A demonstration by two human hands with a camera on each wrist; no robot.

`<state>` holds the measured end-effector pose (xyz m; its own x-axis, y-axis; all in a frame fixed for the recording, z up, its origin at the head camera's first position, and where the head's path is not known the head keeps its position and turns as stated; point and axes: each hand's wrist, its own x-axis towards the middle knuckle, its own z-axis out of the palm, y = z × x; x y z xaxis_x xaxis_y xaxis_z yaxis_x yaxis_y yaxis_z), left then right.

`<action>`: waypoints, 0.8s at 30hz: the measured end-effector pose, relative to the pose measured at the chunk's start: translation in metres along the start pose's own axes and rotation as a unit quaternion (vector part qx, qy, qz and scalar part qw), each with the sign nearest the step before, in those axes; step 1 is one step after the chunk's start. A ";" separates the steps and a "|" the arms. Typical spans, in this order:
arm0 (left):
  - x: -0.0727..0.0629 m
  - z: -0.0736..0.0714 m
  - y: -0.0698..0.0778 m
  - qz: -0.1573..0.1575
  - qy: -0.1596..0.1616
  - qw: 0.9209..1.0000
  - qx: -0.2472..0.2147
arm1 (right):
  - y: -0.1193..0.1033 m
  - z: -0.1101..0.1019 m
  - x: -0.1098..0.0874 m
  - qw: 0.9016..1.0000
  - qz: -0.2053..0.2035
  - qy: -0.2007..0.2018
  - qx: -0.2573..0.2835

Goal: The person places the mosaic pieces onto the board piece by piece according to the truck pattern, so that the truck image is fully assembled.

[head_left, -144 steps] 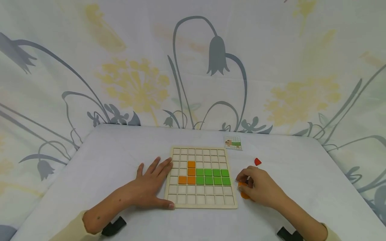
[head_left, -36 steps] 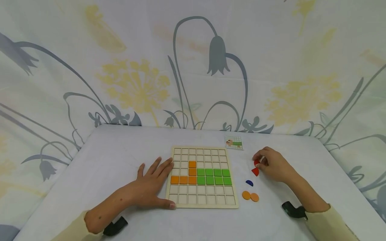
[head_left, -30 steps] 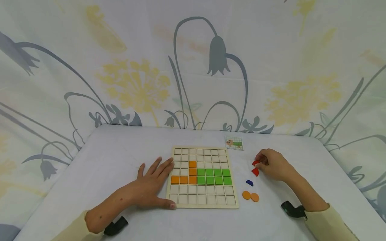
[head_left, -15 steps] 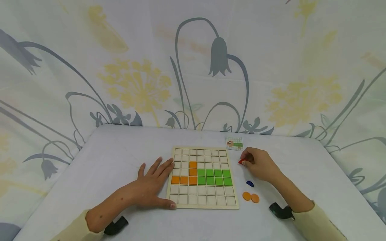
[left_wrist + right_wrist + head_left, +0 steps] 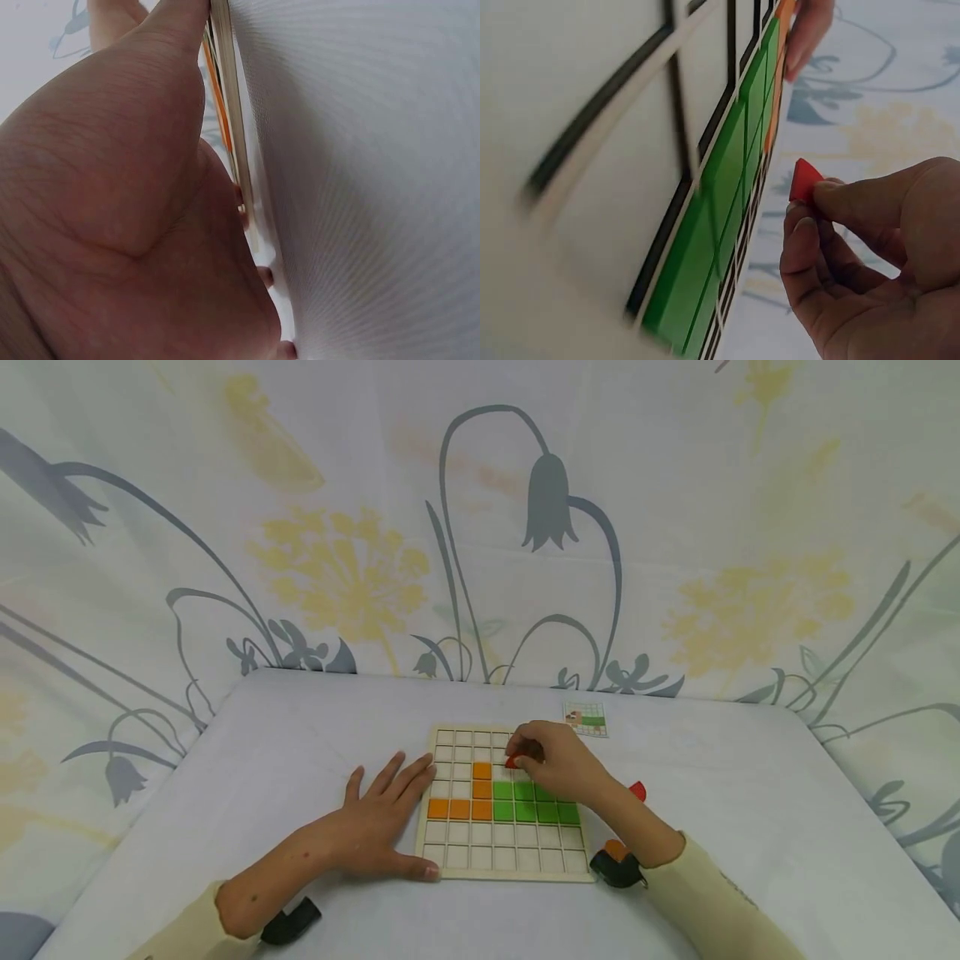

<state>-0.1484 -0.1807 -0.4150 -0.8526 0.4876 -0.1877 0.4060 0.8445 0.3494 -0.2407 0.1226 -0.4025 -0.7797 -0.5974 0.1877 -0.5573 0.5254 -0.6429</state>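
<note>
Between thumb and fingertips my right hand pinches a small red wedge-shaped piece. In the head view that hand is over the upper middle of the pale wooden grid board, above the green squares. The right wrist view shows the wedge raised off the board. Fingers spread, my left hand lies along the board's left side, its fingertips and thumb touching the edge. Orange squares fill an upright column and a row running left from its foot; the green squares adjoin them in two rows.
A small picture card lies beyond the board's upper right corner. Another red piece and an orange disc lie right of the board, partly covered by my right arm. Behind the white table hangs a flower-printed cloth.
An orange square has joined the row's left end, and orange discs were let go beside the board. My right hand picked up a red wedge and carried it left over the board. The left hand stays.
</note>
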 end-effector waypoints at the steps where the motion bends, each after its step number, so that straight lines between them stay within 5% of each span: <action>1: 0.000 0.000 0.000 0.000 0.000 1.000 0.000 | -0.003 0.003 0.004 1.000 -0.001 -0.004 0.002; 15: -0.001 0.001 -0.002 -0.003 0.002 1.000 0.001 | -0.024 0.039 0.051 0.999 0.019 -0.033 0.002; 24: -0.001 0.000 -0.002 0.003 -0.003 1.000 -0.002 | -0.029 0.043 0.052 0.998 0.041 -0.054 -0.018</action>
<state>-0.1486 -0.1824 -0.4150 -0.8487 0.4934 -0.1905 0.4092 0.8408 0.3543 -0.2528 0.0504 -0.4061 -0.7888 -0.6123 0.0537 -0.5044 0.5949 -0.6258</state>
